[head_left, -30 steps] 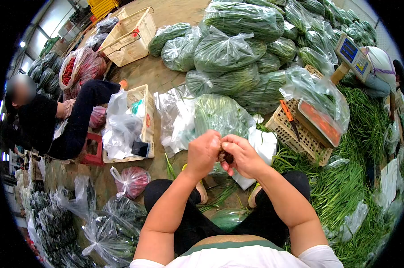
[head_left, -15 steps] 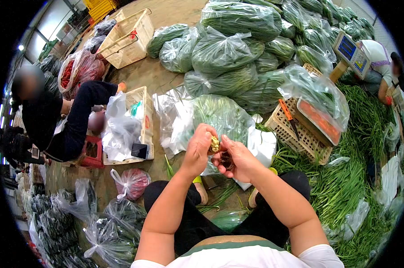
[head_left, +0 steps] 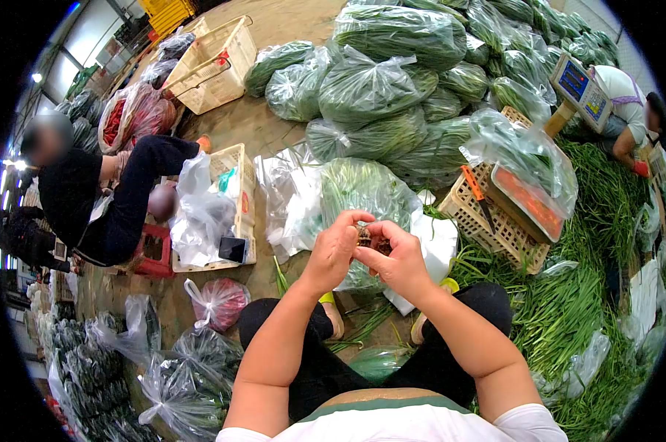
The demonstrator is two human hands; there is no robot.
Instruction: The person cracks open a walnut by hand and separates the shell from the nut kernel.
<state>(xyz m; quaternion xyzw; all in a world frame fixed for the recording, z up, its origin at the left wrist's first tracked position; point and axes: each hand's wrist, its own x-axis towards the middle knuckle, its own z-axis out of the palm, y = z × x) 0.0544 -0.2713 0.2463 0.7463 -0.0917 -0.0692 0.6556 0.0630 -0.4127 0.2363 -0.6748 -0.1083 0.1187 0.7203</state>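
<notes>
While the left hand (head_left: 335, 250) pinches a small brown piece (head_left: 364, 236) in its grip, the right hand (head_left: 401, 258) curls around a darker piece (head_left: 383, 246), near a clear bag of greens (head_left: 366, 184).

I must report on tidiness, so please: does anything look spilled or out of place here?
Loose greens lie spread at the picture's right, perhaps spilled, unlike the bagged greens stacked ahead. The brown thing between left hand and right hand is too hidden to judge.
</notes>
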